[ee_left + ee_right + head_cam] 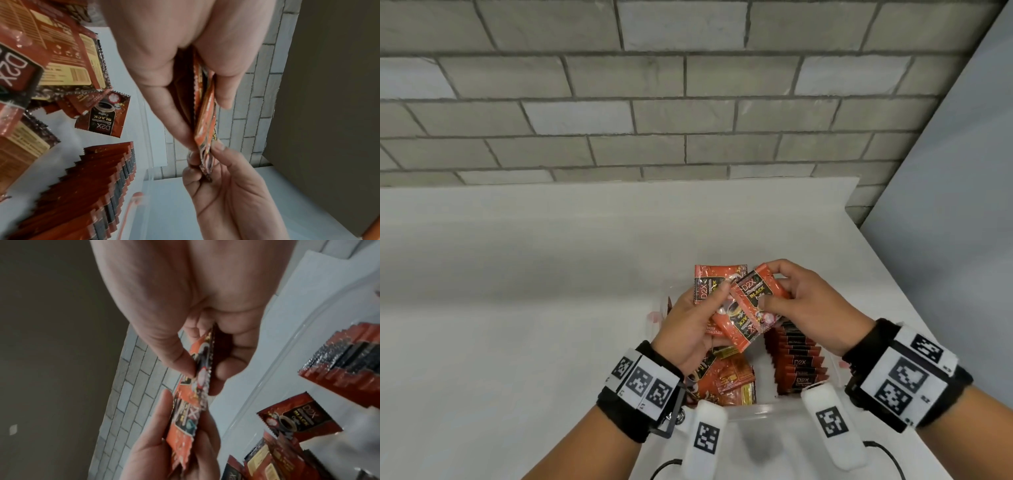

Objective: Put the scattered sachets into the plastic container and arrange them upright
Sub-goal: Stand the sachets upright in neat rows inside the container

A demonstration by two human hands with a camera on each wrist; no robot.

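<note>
**Sorting a handful of coffee sachets over the container**

Both hands are working above the clear plastic container (774,409). The left hand (690,329) is gripping a small fan of orange-red D2X black coffee sachets (714,291), thumb on top and fingers curled beneath. The right hand (803,305) is pinching the front sachet (755,301) by its edges, thumb against fingertips, seemingly squaring it with the others.

Below the right hand, a row of upright sachets (799,363) is already standing along that side of the container. Below the left wrist, loose sachets (732,380) are lying flat inside.

Handling judgement: these packets look light, thin and floppy, with glossy film likely to slide in a stack. Pinching the crimped, serrated end seals should be giving the firmest hold; squeezing the filled middle may be buckling them.
</note>
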